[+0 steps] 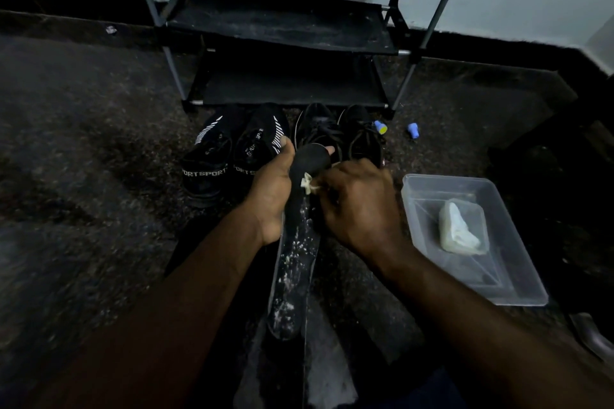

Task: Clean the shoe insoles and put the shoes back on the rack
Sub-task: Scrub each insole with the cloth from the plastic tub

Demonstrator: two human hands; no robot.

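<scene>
A long black insole (294, 262) speckled with white suds lies lengthwise in front of me. My left hand (270, 189) grips its far end, fingers wrapped round it. My right hand (358, 202) pinches a small pale rag or brush (307, 184) against the insole's top. Behind the hands stand two pairs of black shoes: knit ones marked SPORT (232, 149) on the left and laced ones (339, 133) on the right. The black shoe rack (282, 26) stands against the wall with bare shelves.
A clear plastic tub (498, 269) holding a pale bar of soap (460, 229) sits on the dark speckled floor at the right. Two small blue caps (413, 130) lie near the rack's right leg. A second dark insole (319, 375) lies under the first.
</scene>
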